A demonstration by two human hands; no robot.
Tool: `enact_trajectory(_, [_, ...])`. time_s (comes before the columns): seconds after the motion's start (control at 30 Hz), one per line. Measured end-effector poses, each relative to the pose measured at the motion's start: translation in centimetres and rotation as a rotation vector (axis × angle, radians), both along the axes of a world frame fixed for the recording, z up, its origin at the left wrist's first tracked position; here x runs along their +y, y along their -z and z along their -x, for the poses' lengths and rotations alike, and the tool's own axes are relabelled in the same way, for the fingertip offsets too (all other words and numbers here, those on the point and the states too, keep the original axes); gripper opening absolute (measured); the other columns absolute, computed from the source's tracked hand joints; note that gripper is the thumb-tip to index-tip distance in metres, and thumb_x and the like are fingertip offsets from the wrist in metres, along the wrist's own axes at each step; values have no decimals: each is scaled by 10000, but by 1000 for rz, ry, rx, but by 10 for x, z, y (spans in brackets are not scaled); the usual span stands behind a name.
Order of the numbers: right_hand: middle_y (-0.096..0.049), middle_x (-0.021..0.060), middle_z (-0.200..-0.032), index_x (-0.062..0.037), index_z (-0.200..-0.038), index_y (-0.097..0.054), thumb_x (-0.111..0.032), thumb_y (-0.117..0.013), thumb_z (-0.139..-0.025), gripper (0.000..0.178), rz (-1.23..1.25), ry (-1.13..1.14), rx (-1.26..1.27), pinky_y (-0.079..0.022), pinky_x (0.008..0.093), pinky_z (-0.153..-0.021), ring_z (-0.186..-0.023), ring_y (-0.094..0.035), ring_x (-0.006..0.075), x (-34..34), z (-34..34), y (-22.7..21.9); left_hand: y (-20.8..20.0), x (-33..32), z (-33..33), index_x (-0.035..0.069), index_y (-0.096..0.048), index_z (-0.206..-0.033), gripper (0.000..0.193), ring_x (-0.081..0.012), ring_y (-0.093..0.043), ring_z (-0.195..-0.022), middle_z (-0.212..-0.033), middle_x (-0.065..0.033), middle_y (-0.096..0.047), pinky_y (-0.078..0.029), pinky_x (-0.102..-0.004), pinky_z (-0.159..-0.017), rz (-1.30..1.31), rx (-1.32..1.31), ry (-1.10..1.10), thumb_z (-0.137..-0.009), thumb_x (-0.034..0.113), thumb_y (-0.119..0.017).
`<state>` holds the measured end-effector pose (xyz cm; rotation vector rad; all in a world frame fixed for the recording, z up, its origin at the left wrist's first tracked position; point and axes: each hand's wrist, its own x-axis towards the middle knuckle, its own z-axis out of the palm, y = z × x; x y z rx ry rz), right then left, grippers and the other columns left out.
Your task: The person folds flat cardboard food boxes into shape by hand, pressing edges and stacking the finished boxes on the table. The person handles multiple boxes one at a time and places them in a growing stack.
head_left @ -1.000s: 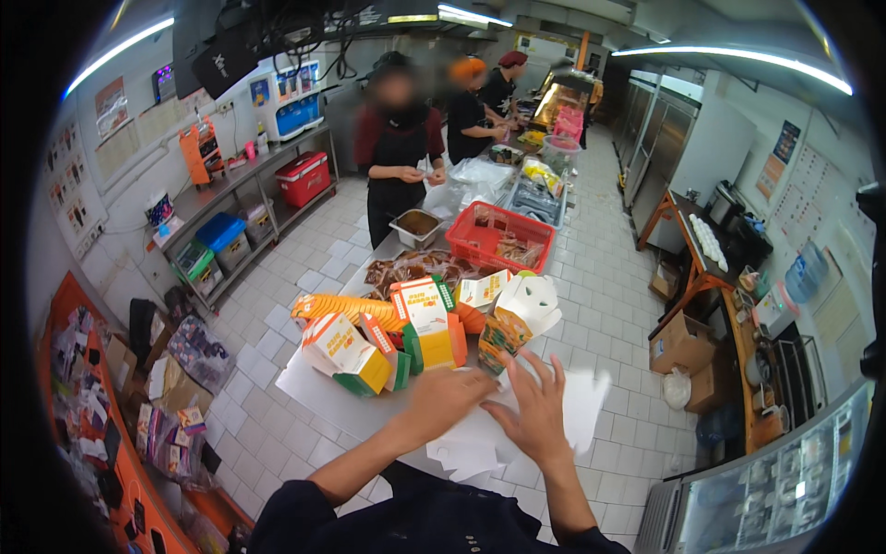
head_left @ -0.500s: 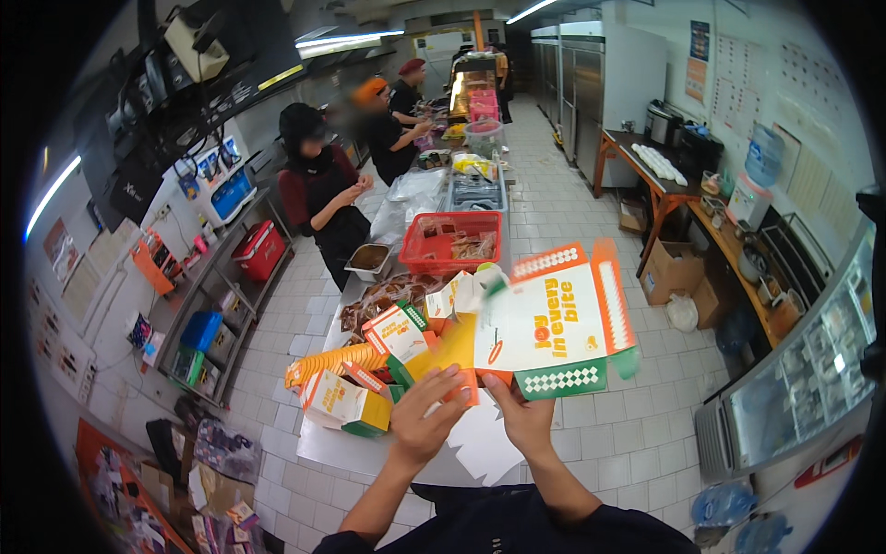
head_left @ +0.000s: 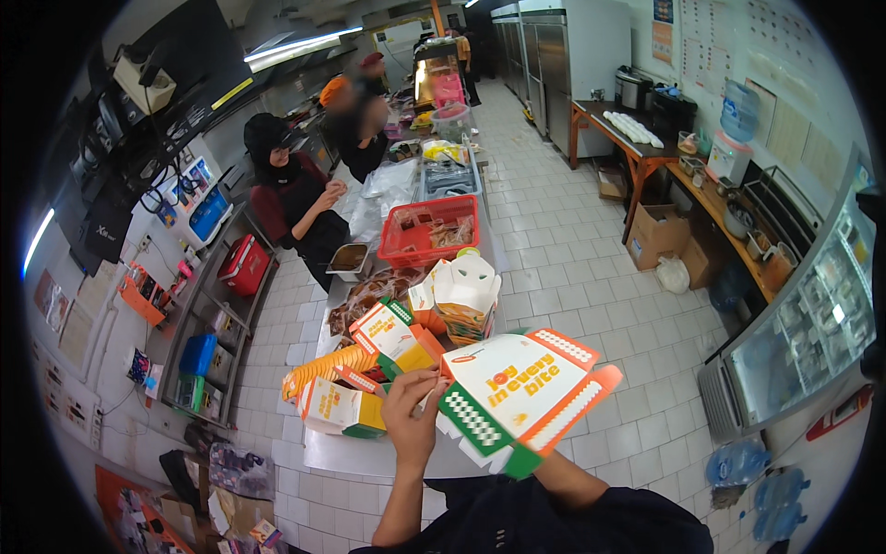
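A partly folded cardboard food box [head_left: 517,383], white with orange and green edges, is tilted in front of me. My left hand [head_left: 413,406] pinches its left corner, fingers closed on the card. The box hides my right hand; only the right forearm [head_left: 570,482] shows below it. Just past the box stands a stack of white box blanks [head_left: 469,291]. Left of my left hand, a made-up box [head_left: 340,406] lies on its side, with another box [head_left: 392,334] behind it. A row of nested orange cartons [head_left: 323,369] lies alongside.
Farther along the metal table [head_left: 318,452] are a red basket [head_left: 392,242] with packets, a metal pan [head_left: 349,262] and plastic bags. A co-worker [head_left: 293,189] stands at its left side, others beyond. Right stand a wooden bench [head_left: 637,159] and a glass-door fridge [head_left: 801,319].
The box has turned clockwise and come lower, nearer to me. My right hand has gone out of sight under it. The stack of blanks shows more fully, and my view has shifted right.
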<state>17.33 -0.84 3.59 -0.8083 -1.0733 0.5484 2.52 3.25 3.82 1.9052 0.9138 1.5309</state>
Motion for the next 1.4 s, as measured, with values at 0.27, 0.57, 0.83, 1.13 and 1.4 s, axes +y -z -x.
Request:
enact_trajectory(0.27, [-662,124,-1348,-59,-1352,-653,-120,-873,-800,597,-136,276,-238,-488,466,-1068,-1218,-653,312,-9,-1,-10,18,-15,16,-29,-690,-1139,298,-317,-721,-1071,-1215,-181,-708,-581,-430,-949,-277,51,-324,-889,81,-807])
enact_trajectory(0.57, [-664,184,-1378,-66,-1441,-568,-23,-797,-827,657,-10,-207,249,-479,483,-1125,-1340,-618,339,36,-6,4,28,-11,8,-25,-594,-1269,538,-266,-672,-1100,-1166,-144,-673,-541,-400,-952,-59,-279,-539,-916,308,-827])
enact_trajectory(0.83, [-744,86,-1220,-78,-1197,-743,23,-775,-806,406,-234,-5,-688,-570,380,-996,-1195,-694,279,33,-5,20,9,-1,-3,-40,-536,-1329,474,-170,-663,-1084,-1266,-145,-672,-568,-315,-824,335,-466,-264,-1017,242,-753])
enact_trajectory(1.13, [-728,83,-1033,-36,-1017,-763,-107,-801,-909,135,-27,-106,-208,-539,368,-872,-1000,-688,249,33,-2,5,53,-10,5,-46,-651,-1313,307,-297,-684,-1059,-1215,-139,-707,-565,-394,-922,24,-97,-377,-1030,65,-689])
enact_trajectory(1.4, [-757,85,-1181,-46,-1076,-797,-103,-794,-926,160,66,-249,-363,-533,397,-981,-1177,-679,250,33,-12,7,46,-8,-13,-66,-647,-1238,224,-233,-685,-1109,-1224,-171,-685,-598,-369,-921,238,-648,-195,-1035,26,-662])
